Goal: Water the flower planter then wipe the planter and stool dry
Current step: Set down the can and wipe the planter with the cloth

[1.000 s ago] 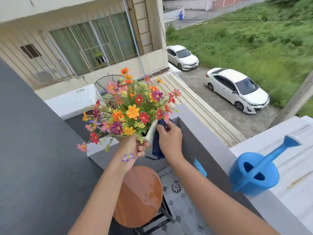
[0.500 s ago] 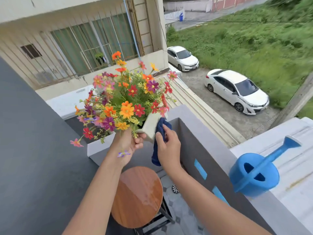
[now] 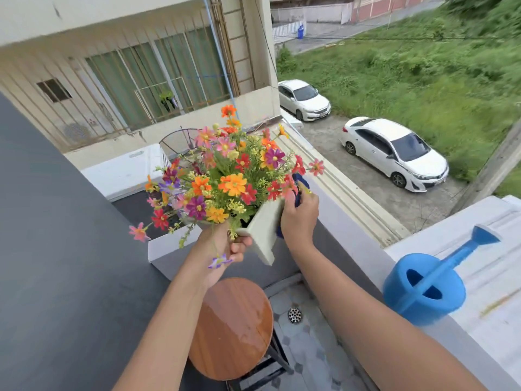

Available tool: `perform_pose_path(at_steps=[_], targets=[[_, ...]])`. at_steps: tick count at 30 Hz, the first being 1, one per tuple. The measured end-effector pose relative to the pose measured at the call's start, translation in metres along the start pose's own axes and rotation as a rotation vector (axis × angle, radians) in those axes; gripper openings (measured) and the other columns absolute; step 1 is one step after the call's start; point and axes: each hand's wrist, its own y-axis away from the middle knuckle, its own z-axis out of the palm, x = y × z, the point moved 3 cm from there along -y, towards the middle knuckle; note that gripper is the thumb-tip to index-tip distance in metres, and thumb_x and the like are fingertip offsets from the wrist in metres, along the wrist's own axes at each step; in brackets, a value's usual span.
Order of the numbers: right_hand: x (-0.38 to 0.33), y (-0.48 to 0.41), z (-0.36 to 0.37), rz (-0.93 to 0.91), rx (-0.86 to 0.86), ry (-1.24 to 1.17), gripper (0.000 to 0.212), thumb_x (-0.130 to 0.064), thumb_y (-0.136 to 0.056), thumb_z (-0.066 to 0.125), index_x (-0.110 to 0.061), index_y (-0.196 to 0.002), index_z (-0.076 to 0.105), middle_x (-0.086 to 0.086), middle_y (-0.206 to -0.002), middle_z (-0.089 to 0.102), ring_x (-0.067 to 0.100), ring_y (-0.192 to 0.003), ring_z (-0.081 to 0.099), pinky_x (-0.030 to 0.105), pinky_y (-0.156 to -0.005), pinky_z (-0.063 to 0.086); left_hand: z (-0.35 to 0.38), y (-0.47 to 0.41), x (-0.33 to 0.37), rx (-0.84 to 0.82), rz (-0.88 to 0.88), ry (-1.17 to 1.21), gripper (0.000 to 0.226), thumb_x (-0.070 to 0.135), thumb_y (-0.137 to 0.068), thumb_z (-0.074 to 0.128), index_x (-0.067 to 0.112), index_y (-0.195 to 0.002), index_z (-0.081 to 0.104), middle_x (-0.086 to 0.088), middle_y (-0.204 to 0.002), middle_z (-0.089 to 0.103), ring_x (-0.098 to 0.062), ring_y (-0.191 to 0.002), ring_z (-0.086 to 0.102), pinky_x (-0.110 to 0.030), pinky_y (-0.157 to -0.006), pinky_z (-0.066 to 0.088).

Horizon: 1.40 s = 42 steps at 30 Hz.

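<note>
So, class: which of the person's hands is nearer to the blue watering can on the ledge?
The right hand. It presses a blue cloth against the planter, on the side towards the watering can. The left hand grips the planter's far side.

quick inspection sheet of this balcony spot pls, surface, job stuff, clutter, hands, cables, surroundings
surface: round wooden stool top bare, wet sheen on its right side
job's things: planter lifted and tilted; blue cloth against its side; blue watering can on the ledge
clutter: floor drain
grippers: left hand holds the planter; right hand presses the cloth
cables: thin wire overhead
surroundings: two white cars, grass, barred building
</note>
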Motion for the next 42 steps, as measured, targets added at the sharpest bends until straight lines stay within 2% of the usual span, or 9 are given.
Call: perform_pose_path(at_steps=[5, 8, 12, 18, 22, 28, 31, 37, 42], targets=[[0.008, 0.028, 0.006, 0.050, -0.068, -0.062, 0.027, -0.023, -0.102, 0.051, -0.014, -0.124, 0.063, 0.007, -0.110, 0.052, 0.018, -0.094, 0.052, 0.031, -0.092, 0.042, -0.003, -0.011, -0.001, 0.038, 0.011, -0.021, 0.032, 0.018, -0.103, 0.030, 0.004, -0.084, 0.053, -0.014, -0.061, 0.055, -0.008, -0.034, 0.039, -0.018, -0.032, 0.025], [-0.009, 0.049, 0.009, -0.018, -0.096, -0.162, 0.024, -0.018, -0.100, 0.054, -0.023, -0.077, 0.051, -0.002, -0.085, 0.045, 0.013, -0.072, 0.044, 0.030, -0.073, 0.035, -0.001, -0.016, -0.006, 0.061, 0.059, -0.063, 0.031, 0.022, -0.104, 0.030, 0.007, -0.088, 0.053, -0.012, -0.062, 0.053, -0.007, -0.035, 0.037, -0.017, -0.033, 0.025], [-0.018, 0.054, 0.013, 0.016, -0.075, -0.296, 0.031, -0.027, -0.097, 0.056, -0.027, -0.068, 0.047, 0.004, -0.078, 0.047, 0.020, -0.070, 0.045, 0.037, -0.067, 0.037, -0.002, -0.030, -0.009, 0.129, 0.046, -0.093, 0.025, 0.026, -0.103, 0.036, 0.005, -0.095, 0.049, -0.008, -0.062, 0.042, -0.007, -0.032, 0.036, -0.015, -0.032, 0.024], [-0.025, 0.011, 0.001, -0.052, -0.114, -0.314, 0.020, -0.020, -0.096, 0.046, -0.030, -0.112, 0.055, -0.001, -0.100, 0.057, -0.001, -0.084, 0.058, 0.020, -0.083, 0.046, -0.014, -0.024, 0.004, 0.035, 0.005, -0.166, 0.029, 0.022, -0.101, 0.032, 0.006, -0.088, 0.053, -0.011, -0.054, 0.058, -0.008, -0.032, 0.037, -0.016, -0.032, 0.022], [-0.022, -0.019, -0.016, -0.018, -0.221, -0.271, 0.026, -0.027, -0.099, 0.054, -0.025, -0.121, 0.067, 0.008, -0.121, 0.069, 0.023, -0.116, 0.062, 0.048, -0.107, 0.045, -0.031, -0.015, 0.021, 0.012, 0.023, -0.219, 0.035, 0.025, -0.102, 0.030, 0.009, -0.080, 0.051, -0.009, -0.051, 0.051, -0.005, -0.031, 0.032, -0.014, -0.031, 0.017], [-0.038, -0.036, -0.037, 0.177, -0.555, -0.217, 0.023, -0.017, -0.093, 0.063, -0.001, -0.106, 0.073, 0.011, -0.085, 0.069, 0.013, -0.068, 0.065, 0.021, -0.065, 0.051, -0.044, -0.014, 0.032, -0.019, 0.026, -0.422, 0.037, 0.034, -0.099, 0.031, 0.012, -0.075, 0.049, -0.006, -0.055, 0.045, -0.002, -0.028, 0.032, -0.012, -0.033, 0.015], [-0.040, -0.036, -0.037, 0.196, -0.669, -0.125, 0.033, -0.023, -0.083, 0.070, 0.002, -0.104, 0.072, 0.015, -0.084, 0.072, 0.020, -0.073, 0.064, 0.026, -0.066, 0.051, -0.048, -0.016, 0.030, -0.034, 0.010, -0.423, 0.045, 0.040, -0.103, 0.029, 0.010, -0.078, 0.051, -0.005, -0.051, 0.047, -0.003, -0.028, 0.029, -0.012, -0.030, 0.017], [-0.030, -0.041, -0.038, 0.222, -0.712, 0.027, 0.029, -0.001, -0.090, 0.063, -0.007, -0.064, 0.053, -0.004, -0.045, 0.054, 0.005, -0.038, 0.049, 0.018, -0.044, 0.038, -0.045, -0.017, 0.022, 0.000, -0.046, -0.457, 0.051, 0.039, -0.104, 0.020, 0.009, -0.072, 0.047, -0.005, -0.041, 0.046, -0.003, -0.025, 0.022, -0.010, -0.029, 0.015], [-0.023, -0.033, -0.037, 0.278, -0.719, -0.074, 0.008, 0.004, -0.078, 0.073, 0.002, -0.078, 0.066, 0.008, -0.063, 0.068, 0.016, -0.054, 0.064, 0.023, -0.049, 0.050, -0.052, -0.023, 0.011, 0.105, -0.022, -0.375, 0.055, 0.040, -0.104, 0.015, 0.009, -0.065, 0.037, 0.000, -0.030, 0.043, -0.001, -0.020, 0.020, -0.010, -0.027, 0.014]])
